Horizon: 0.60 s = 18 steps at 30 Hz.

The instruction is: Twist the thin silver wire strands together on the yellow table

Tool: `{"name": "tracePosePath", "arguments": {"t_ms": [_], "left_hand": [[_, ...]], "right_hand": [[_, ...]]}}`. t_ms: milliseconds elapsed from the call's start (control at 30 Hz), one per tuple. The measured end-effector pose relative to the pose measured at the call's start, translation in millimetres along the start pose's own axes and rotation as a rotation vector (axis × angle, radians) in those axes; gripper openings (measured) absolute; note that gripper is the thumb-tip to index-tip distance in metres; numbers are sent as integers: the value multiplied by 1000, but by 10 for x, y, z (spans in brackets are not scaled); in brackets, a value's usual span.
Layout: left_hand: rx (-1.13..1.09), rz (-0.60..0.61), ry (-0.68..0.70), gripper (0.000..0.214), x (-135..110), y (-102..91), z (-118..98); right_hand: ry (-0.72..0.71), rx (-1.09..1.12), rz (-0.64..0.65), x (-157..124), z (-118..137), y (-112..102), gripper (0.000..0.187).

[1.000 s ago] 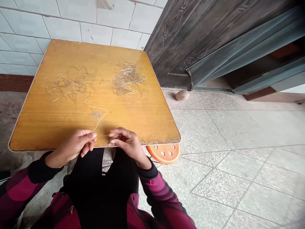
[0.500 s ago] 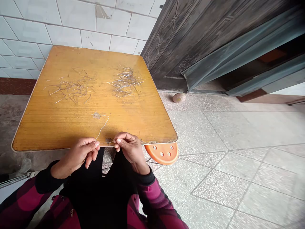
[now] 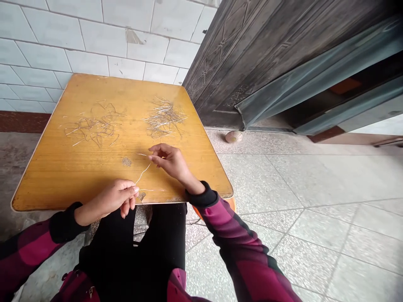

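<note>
My left hand (image 3: 118,198) rests at the table's front edge, its fingertips pinched on a thin pale strand (image 3: 143,173). The strand rises across the wood toward my right hand (image 3: 168,161), which lies farther up the yellow wooden tabletop (image 3: 47,180). Its thumb and forefinger are pinched at a short strand end. A loose tangle of brownish strands (image 3: 91,129) lies at the table's far left. Beside it is a paler, silvery bunch of strands (image 3: 163,119). Neither hand touches these piles.
An orange stool (image 3: 231,203) is mostly hidden under the table's near right corner. A dark embossed metal door (image 3: 239,63) stands to the right, white tiles (image 3: 78,46) cover the wall behind, and a small round object (image 3: 233,136) lies on the speckled floor.
My right hand has moved up from the front edge toward the table's middle, and the strand now runs farther across the wood. My left hand stays near the edge.
</note>
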<state>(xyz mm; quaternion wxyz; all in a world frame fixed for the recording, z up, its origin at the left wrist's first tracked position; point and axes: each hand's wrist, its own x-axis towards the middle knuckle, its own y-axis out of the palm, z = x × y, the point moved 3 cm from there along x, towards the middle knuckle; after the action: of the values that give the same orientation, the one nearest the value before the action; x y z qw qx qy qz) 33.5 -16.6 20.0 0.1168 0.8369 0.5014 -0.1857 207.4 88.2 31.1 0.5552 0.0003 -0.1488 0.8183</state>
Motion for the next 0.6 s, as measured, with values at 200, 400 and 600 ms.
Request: {"name": "tracePosePath", "arguments": {"t_ms": [200,400,600], "left_hand": [[141,121,-75,34,180,-225,-110],[-82,-82,59,28,454,-689,-279],[-220,-88,-25,31,549,-653,-235]], "right_hand": [[99,99,216,182,-129,26,33],[-50,-98,136,114,-152,40,22],[-127,-207,171,65,-113,94,18]]}}
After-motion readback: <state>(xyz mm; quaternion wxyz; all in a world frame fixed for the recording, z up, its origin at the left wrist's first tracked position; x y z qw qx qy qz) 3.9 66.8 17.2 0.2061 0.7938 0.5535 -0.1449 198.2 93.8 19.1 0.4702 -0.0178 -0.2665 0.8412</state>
